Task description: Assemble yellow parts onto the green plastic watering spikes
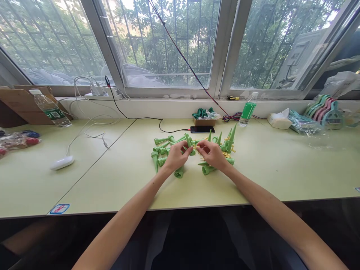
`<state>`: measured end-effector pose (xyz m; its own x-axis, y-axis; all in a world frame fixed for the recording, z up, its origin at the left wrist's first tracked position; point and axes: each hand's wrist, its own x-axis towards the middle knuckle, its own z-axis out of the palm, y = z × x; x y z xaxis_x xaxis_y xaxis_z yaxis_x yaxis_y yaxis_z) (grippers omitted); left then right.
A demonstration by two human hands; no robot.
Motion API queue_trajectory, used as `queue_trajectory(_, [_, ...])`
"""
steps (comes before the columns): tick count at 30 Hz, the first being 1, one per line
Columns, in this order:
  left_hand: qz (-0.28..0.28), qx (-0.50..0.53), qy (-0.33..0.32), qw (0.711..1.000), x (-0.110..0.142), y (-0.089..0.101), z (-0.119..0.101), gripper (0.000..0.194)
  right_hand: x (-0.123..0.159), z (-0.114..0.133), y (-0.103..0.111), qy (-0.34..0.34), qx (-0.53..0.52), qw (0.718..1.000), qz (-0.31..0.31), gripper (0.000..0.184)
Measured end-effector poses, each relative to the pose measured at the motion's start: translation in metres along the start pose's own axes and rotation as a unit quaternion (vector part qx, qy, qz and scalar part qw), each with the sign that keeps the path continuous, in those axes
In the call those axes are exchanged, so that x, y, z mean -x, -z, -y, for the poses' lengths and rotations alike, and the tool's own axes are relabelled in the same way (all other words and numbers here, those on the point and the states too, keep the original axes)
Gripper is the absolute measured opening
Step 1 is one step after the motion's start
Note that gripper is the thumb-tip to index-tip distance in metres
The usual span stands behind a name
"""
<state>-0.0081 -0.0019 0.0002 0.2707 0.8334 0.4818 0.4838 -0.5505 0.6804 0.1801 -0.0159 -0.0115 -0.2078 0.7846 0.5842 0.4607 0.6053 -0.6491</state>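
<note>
My left hand [176,154] is closed on a green plastic watering spike [188,140], its pointed end up. Facing it, my right hand [214,153] pinches a small yellow plastic piece [195,147] against the side of that spike. Whether the piece sits in the spike or only touches it is too small to tell. Several loose green spikes [155,161] lie to the left of my hands, and one with its round open end toward me [179,172] lies just below. On the right, more spikes [231,139] stand or lie among yellow pieces [226,154].
Behind the spikes lies a black phone [202,129] on a cable, before a small cardboard box [204,122]. A water bottle [248,109] and tissue pack [279,120] stand back right. Left are another bottle [52,108], a white mouse-shaped object [62,163] and cables.
</note>
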Motion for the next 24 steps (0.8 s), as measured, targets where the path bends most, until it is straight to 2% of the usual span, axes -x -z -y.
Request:
queue_trajectory(20, [-0.006,-0.010,-0.023,1.000,0.0012,-0.0008,0.0005,0.024,-0.0015,0.0013,-0.0001,-0.022,0.012,1.000,-0.008,0.038])
queue_trajectory(24, [-0.005,-0.013,-0.019,1.000,0.0006,-0.0006,0.0008,0.024,-0.0017,0.0010,0.0002,-0.024,0.008,1.000,-0.011,0.036])
